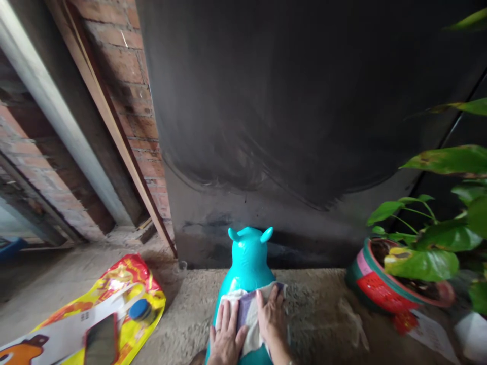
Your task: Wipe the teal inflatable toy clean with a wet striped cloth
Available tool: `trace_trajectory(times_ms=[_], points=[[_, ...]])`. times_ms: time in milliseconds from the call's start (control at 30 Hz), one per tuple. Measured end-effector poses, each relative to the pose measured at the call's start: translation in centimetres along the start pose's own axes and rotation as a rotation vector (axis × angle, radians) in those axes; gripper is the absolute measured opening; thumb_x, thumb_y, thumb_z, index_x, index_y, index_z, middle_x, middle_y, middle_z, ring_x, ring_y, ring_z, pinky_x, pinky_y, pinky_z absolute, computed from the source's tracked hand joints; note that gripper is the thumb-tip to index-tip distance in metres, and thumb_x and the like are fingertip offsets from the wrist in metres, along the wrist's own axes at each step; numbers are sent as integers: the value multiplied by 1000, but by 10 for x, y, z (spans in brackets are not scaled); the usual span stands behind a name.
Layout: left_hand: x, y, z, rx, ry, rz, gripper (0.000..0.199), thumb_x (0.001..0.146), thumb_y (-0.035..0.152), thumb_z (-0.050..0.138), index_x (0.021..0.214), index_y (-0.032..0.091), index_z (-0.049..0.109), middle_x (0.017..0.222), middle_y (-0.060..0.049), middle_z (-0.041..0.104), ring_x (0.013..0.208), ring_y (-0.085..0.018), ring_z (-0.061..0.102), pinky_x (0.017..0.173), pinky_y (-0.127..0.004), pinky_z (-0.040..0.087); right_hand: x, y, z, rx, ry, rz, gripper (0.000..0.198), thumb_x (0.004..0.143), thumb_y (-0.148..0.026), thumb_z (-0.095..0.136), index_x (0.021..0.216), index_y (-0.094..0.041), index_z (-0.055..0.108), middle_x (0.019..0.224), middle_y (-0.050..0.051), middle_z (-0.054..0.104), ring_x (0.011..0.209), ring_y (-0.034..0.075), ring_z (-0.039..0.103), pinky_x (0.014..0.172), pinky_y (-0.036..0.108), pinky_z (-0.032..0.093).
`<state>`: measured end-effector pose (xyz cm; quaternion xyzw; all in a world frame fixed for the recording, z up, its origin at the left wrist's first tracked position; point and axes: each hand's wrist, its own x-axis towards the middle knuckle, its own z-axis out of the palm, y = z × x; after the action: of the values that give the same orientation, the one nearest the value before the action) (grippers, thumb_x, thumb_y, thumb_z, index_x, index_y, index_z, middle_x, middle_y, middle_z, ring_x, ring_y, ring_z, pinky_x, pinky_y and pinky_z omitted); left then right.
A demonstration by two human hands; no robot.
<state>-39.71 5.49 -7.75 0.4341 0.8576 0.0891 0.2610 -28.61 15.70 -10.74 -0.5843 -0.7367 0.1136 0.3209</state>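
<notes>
Nearest the camera, the left hand [225, 338] and the right hand [271, 317] are lying flat, fingers spread, on a folded cloth [248, 310]. Neither hand is gripping anything; both palms are pressing down, the left on the cloth's near left part, the right on its right edge. The cloth, white with a purple band, is draping over the back of a turquoise inflatable toy animal [249, 261], which is standing on the rough concrete floor [315, 314] with its two small ears pointing up, facing a dark metal door [304, 111]. To the left, a yellow and red printed bag [114, 299] is lying flat on the floor, with a blue lid [139, 309] and a dark phone [101, 343] resting on it. To the right, a potted plant [418, 258] is sitting in a green and red pot, tilted, near the door. A brick wall [129, 76] is rising left of the door.
</notes>
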Motion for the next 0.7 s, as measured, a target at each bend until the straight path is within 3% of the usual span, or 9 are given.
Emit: trace_trajectory(times_ms=[133,333,400,533,700], points=[[5,2,-10,-52,-20,28,64,93,45,30,150,26,7,160,-4,-8,149,-24,-5,119,-59,18,6,-16,-9,-15,-51,58,65,95,-55,26,134,-9,51,138,27,48,128,39,46,93,56,46],[-21,6,-13,-40,-19,-13,62,94,41,26,150,25,5,161,-5,-8,149,-24,-4,118,-59,20,-55,-8,-24,-195,-228,103,64,95,-48,33,150,-17,29,156,21,24,136,41,37,92,62,46],[-38,4,-9,-26,-16,3,63,94,42,28,150,26,6,161,-4,-6,149,-24,-4,118,-59,20,-82,3,-25,-267,-246,54,64,93,-50,39,148,-18,35,153,22,30,135,44,38,93,67,44],[-77,-6,0,6,-43,-3,65,93,42,34,150,23,10,160,-4,-2,149,-23,-1,119,-50,22,-127,21,-24,-360,-152,-63,65,88,-52,48,137,-10,51,146,28,38,135,48,35,102,74,30],[-93,-11,10,5,-40,-34,64,93,40,35,149,22,11,159,-5,-2,148,-22,3,119,-46,24,-138,18,-20,-354,-133,-38,67,83,-46,54,138,-8,49,147,27,36,136,47,34,99,65,41]])
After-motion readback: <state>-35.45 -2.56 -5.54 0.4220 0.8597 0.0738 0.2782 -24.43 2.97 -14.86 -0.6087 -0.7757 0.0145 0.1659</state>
